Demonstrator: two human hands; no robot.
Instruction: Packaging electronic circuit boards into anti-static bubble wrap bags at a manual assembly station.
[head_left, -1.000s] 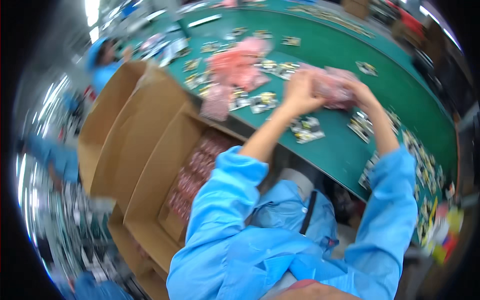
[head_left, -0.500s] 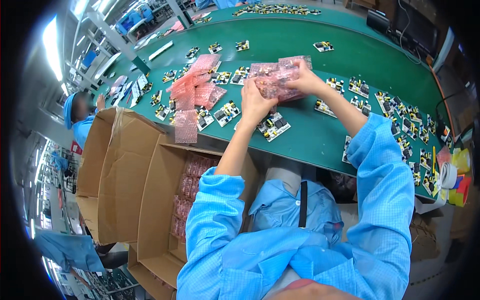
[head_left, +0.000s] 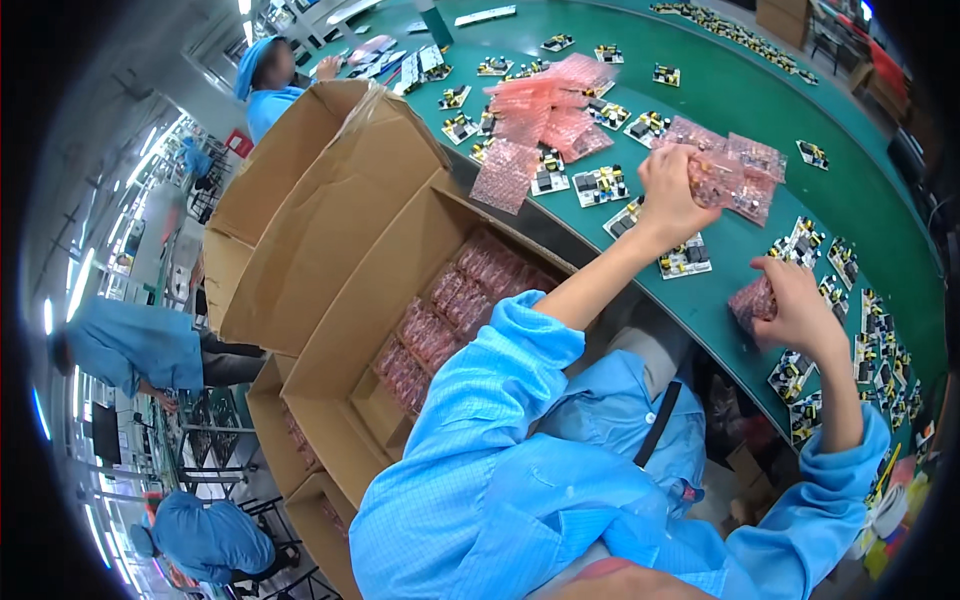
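Observation:
My left hand (head_left: pixel 675 200) grips a circuit board in a pink bubble-wrap bag (head_left: pixel 716 182), just above the green table. Beyond it, touching or overlapping, are more pink bagged boards (head_left: pixel 757 165). Apart from these, nearer the table's front edge, my right hand (head_left: pixel 803 310) is closed on another bubble-wrapped board (head_left: pixel 752 303), its thumb and fingers round the sides. Bare circuit boards with yellow and black parts lie about; one board (head_left: pixel 686 258) is under my left wrist. A loose pile of pink bubble-wrap bags (head_left: pixel 545 105) rests left of my left hand.
An open cardboard box (head_left: pixel 330 345) stands at the table's front edge, with wrapped packs (head_left: pixel 432 335) inside in rows. Several bare boards (head_left: pixel 880 350) cover the right end of the green table (head_left: pixel 700 100). A co-worker (head_left: pixel 268 85) sits at the far left.
My view has swung left, showing more of the box. My right hand has drawn apart from my left, toward me and the right, carrying a bagged board. My left stays by the other bags.

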